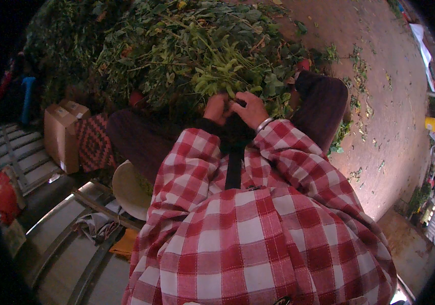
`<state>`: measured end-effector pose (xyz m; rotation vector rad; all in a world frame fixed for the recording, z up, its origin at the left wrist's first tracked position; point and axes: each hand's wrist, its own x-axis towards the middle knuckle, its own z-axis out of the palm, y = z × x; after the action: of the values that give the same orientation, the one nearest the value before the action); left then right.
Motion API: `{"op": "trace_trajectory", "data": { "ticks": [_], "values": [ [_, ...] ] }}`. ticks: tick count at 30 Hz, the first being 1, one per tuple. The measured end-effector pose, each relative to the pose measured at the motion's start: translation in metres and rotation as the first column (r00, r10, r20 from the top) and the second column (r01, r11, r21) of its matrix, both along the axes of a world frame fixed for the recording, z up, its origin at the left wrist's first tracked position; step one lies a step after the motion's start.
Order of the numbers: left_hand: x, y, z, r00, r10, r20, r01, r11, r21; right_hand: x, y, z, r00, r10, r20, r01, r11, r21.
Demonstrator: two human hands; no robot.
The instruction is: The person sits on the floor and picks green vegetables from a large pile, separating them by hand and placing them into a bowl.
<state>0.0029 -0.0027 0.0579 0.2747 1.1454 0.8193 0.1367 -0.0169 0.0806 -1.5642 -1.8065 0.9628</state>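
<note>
My left hand (216,109) and my right hand (251,110) are close together in front of my lap. Their curled fingers meet at the near end of a bunch of green pods on stems (221,74). My right thumb and forefinger pinch at one pod there. My left fingers close around the stems, partly hidden. A metal bangle (265,124) circles my right wrist. Just beyond the hands spreads a large heap of cut leafy plants (179,42), and the bunch lies against its near side.
Beside my left thigh sits a pale rounded container (128,188) with green bits inside. Further left are a red-and-black woven item (95,143), a cardboard box (61,133) and a blue object (28,99). Grey cloth (97,225) lies behind. Leaves litter the floor (396,126) at right.
</note>
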Motion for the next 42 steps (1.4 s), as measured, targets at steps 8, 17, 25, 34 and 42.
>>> {"op": "trace_trajectory", "data": {
  "ticks": [8, 17, 25, 34, 42],
  "values": [
    [-0.004, -0.002, -0.005, 0.991, -0.091, -0.098, 0.114, 0.960, 0.256, 0.016, 0.024, 0.028, 0.999, -0.042, 0.001, 0.042, 0.999, -0.025],
    [-0.007, 0.005, 0.010, 0.993, 0.108, -0.043, -0.103, 0.989, 0.106, 0.029, 0.043, 0.039, 0.894, -0.224, -0.388, 0.044, 0.906, -0.420],
    [-0.012, 0.006, 0.029, 0.998, -0.068, 0.015, 0.065, 0.986, 0.155, 0.033, 0.048, 0.051, 0.908, -0.219, -0.358, -0.014, 0.837, -0.548],
    [-0.014, 0.005, 0.026, 0.997, -0.079, 0.018, 0.077, 0.992, 0.096, 0.031, 0.048, 0.059, 0.815, -0.309, -0.490, -0.098, 0.759, -0.643],
    [0.009, 0.003, -0.035, 0.952, -0.291, -0.096, 0.305, 0.927, 0.219, 0.030, 0.055, 0.078, 0.726, -0.326, -0.605, -0.211, 0.732, -0.647]
  ]
}}
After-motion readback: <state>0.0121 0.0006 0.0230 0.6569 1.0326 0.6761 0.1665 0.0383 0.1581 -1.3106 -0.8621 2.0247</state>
